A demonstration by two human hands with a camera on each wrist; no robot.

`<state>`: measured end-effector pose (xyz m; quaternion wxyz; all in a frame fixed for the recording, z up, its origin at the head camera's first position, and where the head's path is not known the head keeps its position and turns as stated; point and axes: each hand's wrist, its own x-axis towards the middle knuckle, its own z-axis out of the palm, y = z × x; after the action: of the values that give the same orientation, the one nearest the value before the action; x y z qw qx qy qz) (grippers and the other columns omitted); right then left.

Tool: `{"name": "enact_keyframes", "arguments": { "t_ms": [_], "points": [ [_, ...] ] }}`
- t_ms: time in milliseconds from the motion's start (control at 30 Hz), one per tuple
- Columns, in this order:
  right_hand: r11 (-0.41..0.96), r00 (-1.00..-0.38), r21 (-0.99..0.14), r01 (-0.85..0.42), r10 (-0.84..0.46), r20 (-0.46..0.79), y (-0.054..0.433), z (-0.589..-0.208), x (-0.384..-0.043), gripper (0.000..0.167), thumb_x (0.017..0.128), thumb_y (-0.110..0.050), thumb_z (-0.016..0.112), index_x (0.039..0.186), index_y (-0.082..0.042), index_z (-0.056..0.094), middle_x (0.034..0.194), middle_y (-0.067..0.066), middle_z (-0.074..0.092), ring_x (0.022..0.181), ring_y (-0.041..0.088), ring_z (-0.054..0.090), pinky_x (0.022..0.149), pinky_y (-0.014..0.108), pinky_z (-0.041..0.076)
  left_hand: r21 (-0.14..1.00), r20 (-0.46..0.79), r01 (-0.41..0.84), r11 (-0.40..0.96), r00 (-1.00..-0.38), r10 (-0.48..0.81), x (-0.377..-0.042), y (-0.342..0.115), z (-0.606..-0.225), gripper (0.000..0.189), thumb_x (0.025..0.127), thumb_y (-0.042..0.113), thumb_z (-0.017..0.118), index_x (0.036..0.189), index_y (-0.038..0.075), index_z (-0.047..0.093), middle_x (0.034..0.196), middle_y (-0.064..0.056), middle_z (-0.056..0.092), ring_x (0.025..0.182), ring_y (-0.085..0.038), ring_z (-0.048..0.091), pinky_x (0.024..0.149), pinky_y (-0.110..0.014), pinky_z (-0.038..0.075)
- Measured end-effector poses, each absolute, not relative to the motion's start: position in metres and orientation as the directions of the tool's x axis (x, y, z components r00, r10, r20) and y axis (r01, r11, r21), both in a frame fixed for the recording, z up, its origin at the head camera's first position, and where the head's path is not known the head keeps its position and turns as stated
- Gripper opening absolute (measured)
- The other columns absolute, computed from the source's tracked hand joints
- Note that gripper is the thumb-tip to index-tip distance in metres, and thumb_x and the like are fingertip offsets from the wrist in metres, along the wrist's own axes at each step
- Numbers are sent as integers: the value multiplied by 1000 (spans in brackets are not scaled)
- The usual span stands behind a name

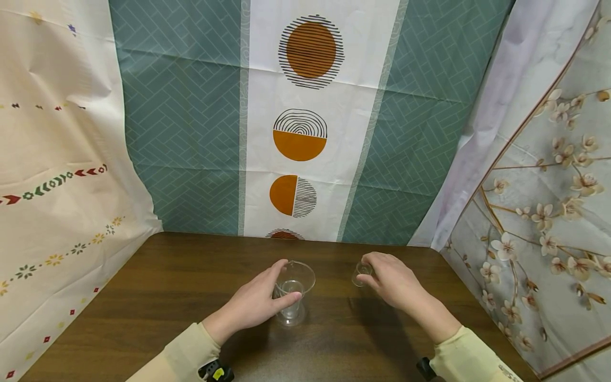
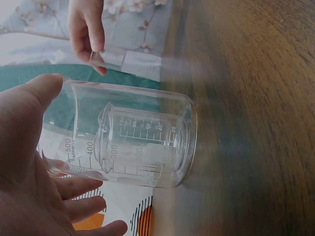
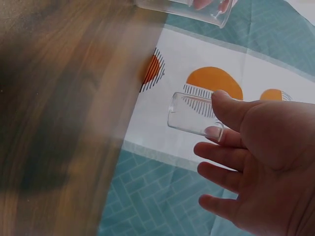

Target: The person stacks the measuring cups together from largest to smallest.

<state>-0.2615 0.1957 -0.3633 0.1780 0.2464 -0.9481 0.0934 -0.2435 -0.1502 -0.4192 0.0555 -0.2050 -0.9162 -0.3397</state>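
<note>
A large clear glass beaker [image 2: 83,135] with white volume marks stands upright on the table. Inside it sits a smaller marked beaker [image 2: 145,132]. My left hand [image 1: 253,300] grips the large beaker at its rim, thumb on the near side and index finger on the far side, other fingers spread. To the right, my right hand [image 1: 393,278] pinches a small clear glass beaker [image 3: 192,115] by its rim between thumb and index finger. This small beaker is held above the table, and the remaining fingers of that hand are extended.
The brown wooden table [image 1: 157,297] ends at a green and white patterned cloth [image 1: 191,132] hung behind it. A cream cloth [image 1: 62,185] hangs along the left side and a flowered one [image 1: 539,254] along the right.
</note>
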Motion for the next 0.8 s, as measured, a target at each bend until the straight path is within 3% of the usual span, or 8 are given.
{"name": "enact_keyframes", "arguments": {
  "t_ms": [800],
  "points": [
    [841,-795,-82,-535,-469,385,181,-355,-259,31,100,-31,84,117,-8,70,114,4,74,112,31,70,102,52,54,601,243,413,685,-910,336,-243,-149,-419,95,99,71,71,167,12,41,159,-10,59,144,-32,58,111,-62,50]
  ]
}}
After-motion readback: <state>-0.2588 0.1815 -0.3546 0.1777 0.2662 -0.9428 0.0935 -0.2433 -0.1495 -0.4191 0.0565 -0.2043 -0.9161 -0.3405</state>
